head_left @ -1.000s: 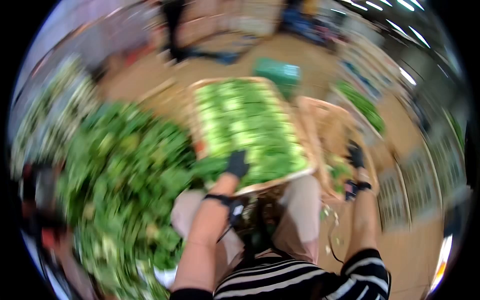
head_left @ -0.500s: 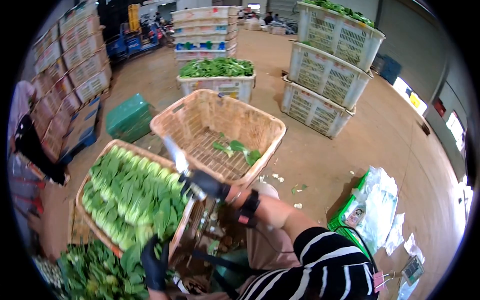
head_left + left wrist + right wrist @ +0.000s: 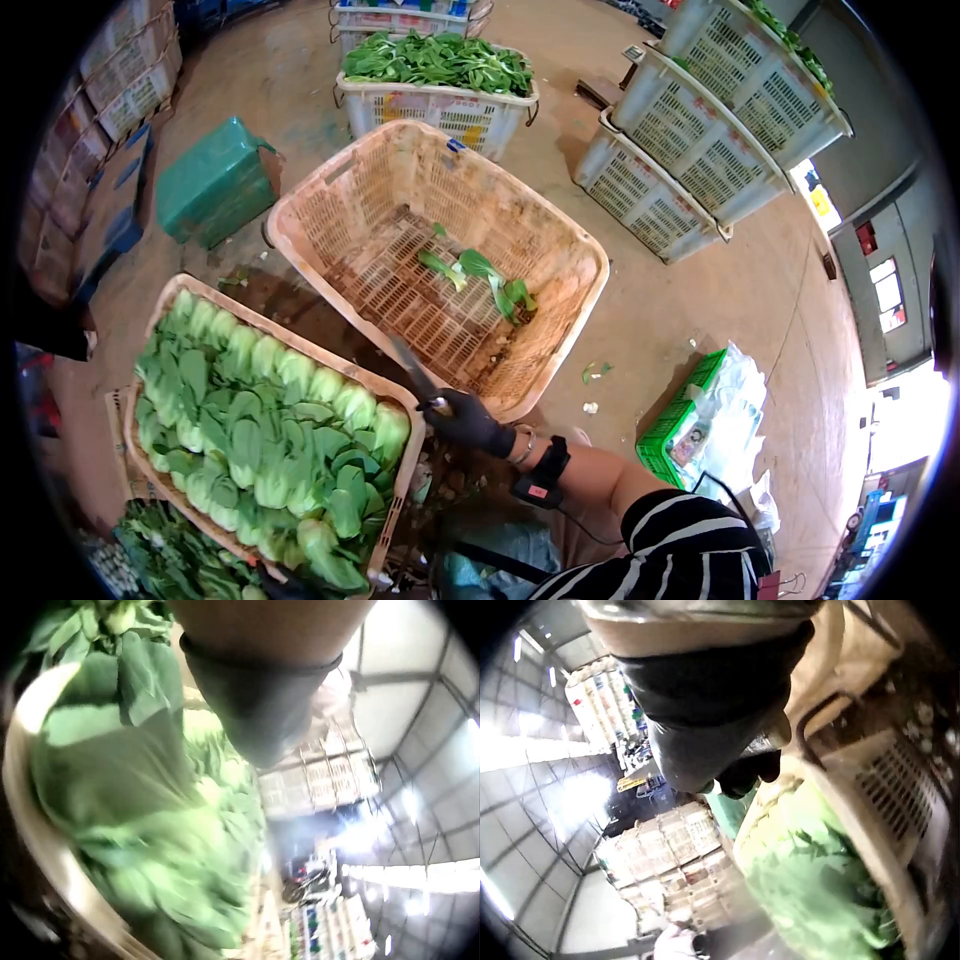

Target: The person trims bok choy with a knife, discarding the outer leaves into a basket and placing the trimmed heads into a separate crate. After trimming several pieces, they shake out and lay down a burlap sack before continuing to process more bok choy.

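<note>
Between basket [image 3: 330, 200] and greens [image 3: 260, 430], head view: my right hand [image 3: 468, 420] grips a knife [image 3: 408, 362], blade up. Left wrist: my left hand [image 3: 259, 712] sits over greens; I cannot tell its grip. Right wrist: fingers [image 3: 742, 769] curled.

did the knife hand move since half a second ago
Yes, slightly. The right hand with the knife has shifted off the packed basket rim toward the near wall of the empty basket.
</note>
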Demonstrator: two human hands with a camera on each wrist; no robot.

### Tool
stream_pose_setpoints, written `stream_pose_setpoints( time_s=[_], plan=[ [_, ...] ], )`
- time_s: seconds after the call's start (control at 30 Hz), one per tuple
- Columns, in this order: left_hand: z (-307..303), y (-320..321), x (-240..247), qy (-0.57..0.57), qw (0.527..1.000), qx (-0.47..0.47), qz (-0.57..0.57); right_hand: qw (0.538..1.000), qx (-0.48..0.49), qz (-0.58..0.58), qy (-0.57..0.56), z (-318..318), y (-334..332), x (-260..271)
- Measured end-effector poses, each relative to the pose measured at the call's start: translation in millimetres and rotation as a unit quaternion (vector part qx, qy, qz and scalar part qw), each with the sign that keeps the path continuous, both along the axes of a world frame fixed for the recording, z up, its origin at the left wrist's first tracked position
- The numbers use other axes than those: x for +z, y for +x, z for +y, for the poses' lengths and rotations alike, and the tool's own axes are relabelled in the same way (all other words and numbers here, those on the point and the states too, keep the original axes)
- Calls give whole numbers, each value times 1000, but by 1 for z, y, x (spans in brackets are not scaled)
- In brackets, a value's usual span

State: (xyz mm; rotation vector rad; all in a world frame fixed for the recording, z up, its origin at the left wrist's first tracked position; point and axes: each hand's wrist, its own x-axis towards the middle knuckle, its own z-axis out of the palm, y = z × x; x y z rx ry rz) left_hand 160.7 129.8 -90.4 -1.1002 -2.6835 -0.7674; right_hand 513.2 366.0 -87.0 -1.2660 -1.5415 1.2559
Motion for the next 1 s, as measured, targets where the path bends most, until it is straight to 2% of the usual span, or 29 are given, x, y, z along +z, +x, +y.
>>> stream_pose_setpoints(
  time_s=[0.03,0.07,0.1,0.13,0.17,0.2,0.23,0.27,0.3,0.37,0.4,0.43,0.5,0.57,0.63,0.67,0.7,0.77,0.83,0.9,0.93,0.97,1.0],
  plan=[
    [3,5,9,63,997,-45,20,995,-42,-33,-79,-7,2,23],
    [12,20,27,19,999,-46,18,981,-81,-72,-158,-18,15,47],
    [28,47,46,-125,983,67,-118,969,-92,-69,-220,-34,27,61],
    [0,31,-28,-62,986,-116,-104,953,-107,-60,-278,-54,40,69],
    [61,101,50,79,933,-133,-326,962,-126,-73,-231,-90,54,57],
    [92,142,86,33,872,-174,-456,969,-146,-84,-181,-114,70,58],
    [122,193,147,-3,852,-316,-417,946,-134,-78,-283,-117,89,111],
    [148,222,183,-92,789,-416,-443,915,-114,-70,-380,-118,110,165],
    [169,245,215,-180,712,-504,-455,914,-139,-20,-381,-120,139,183],
    [177,277,219,-188,713,-634,-232,909,-188,68,-366,-117,205,209],
    [176,282,212,-192,701,-662,-182,904,-203,75,-369,-110,244,214],
    [187,302,242,-187,706,-662,-166,906,-222,85,-350,-104,285,232],
    [199,343,301,-464,680,-545,-161,881,-311,113,-338,-112,361,229],
    [198,333,240,-408,587,-683,-147,866,-380,75,-317,-142,425,233],
    [221,350,294,-422,556,-691,-190,829,-461,33,-313,-185,463,243],
    [226,344,295,-427,551,-691,-190,824,-457,24,-334,-214,479,241],
    [236,328,282,-439,576,-673,-150,786,-506,55,-351,-239,482,245],
    [253,299,249,-459,616,-637,-72,743,-555,105,-360,-298,477,244],
    [261,270,236,-488,673,-514,-211,714,-569,150,-379,-366,464,212],
    [275,276,259,-595,662,-335,-309,665,-600,114,-430,-409,435,199],
    [282,267,253,-606,633,-326,-355,644,-614,101,-445,-426,419,191],
    [288,270,248,-622,643,-314,-317,625,-627,85,-458,-432,406,186],
    [294,276,247,-622,640,-331,-308,631,-622,79,-456,-426,392,188]
  ],
)
